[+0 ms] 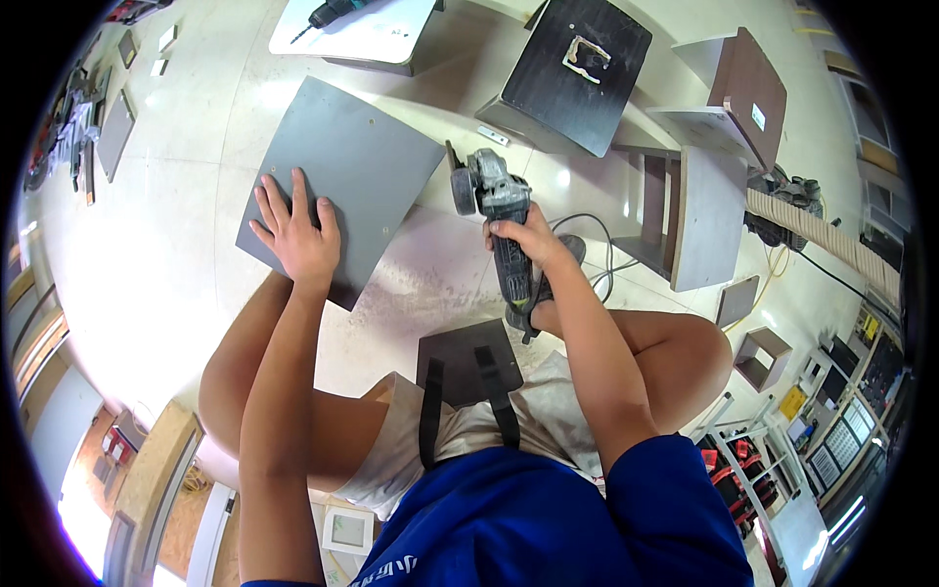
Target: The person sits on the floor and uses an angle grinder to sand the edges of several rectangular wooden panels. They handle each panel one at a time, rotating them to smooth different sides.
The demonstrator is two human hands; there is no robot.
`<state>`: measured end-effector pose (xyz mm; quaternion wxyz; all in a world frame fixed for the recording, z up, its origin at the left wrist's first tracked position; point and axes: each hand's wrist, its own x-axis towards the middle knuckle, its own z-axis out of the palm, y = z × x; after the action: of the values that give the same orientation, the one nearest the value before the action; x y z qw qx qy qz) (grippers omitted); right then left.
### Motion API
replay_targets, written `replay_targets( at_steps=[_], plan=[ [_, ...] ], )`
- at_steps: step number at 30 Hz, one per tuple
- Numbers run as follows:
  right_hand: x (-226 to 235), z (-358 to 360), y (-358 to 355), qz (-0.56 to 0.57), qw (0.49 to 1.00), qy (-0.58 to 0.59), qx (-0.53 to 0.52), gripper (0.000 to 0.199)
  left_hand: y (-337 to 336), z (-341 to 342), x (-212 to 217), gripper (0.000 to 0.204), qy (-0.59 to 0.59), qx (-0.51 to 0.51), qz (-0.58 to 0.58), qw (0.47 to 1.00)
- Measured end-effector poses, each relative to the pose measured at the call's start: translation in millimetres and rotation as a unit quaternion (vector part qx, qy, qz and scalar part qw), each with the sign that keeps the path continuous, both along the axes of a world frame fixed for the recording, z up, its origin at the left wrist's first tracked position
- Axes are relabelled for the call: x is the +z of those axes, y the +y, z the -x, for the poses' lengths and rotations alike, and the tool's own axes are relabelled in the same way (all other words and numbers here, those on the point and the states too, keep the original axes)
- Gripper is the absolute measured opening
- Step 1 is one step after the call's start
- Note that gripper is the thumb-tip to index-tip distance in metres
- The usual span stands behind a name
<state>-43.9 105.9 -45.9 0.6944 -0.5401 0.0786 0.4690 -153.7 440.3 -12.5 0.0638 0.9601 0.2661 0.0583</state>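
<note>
My left hand (301,243) lies flat with fingers spread on a grey board (367,147), near its left edge. A few small round marks dot the board's face. In my right hand (533,238) is an angle grinder (509,205), gripped around its dark body. The tool's head points away from me, just right of the board and apart from it. Its disc (453,166) shows nearly edge-on at the head's left side. A black cord (608,256) loops on the floor to the right of the grinder.
Ahead stands a dark box (606,39) with a rough-edged cutout; left of it, a drill (337,12) rests on a white top (381,44). Wooden furniture pieces (709,215) stand at right, near a ribbed hose (822,235). A small dark seat (469,362) is between my thighs.
</note>
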Motion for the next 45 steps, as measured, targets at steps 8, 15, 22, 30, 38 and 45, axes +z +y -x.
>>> replay_targets(
  at_steps=[8, 15, 22, 30, 38, 45],
  plan=[
    [-3, 14, -6, 0.030, 1.000, 0.005, 0.008, 0.025, 0, 0, 1, 0.058, 0.009, 0.005, 0.002, 1.000],
    [-5, 31, 8, -0.022, 0.999, 0.017, -0.043, 0.025, 0, -2, -1, 0.058, 0.008, 0.006, 0.004, 1.000],
    [-15, 52, 23, -0.007, 0.994, -0.001, -0.106, 0.023, 1, -2, -2, 0.058, 0.020, 0.011, 0.003, 1.000],
    [-22, 66, 52, -0.026, 0.986, -0.008, -0.162, 0.019, 0, -3, -2, 0.058, 0.014, 0.006, 0.005, 1.000],
    [-26, 87, 65, -0.031, 0.984, -0.072, -0.158, 0.024, 0, -2, -1, 0.058, 0.017, 0.009, 0.001, 1.000],
    [-25, 72, 82, -0.068, 0.974, -0.055, -0.210, 0.028, 1, -4, -4, 0.058, 0.000, 0.001, 0.001, 1.000]
  ],
)
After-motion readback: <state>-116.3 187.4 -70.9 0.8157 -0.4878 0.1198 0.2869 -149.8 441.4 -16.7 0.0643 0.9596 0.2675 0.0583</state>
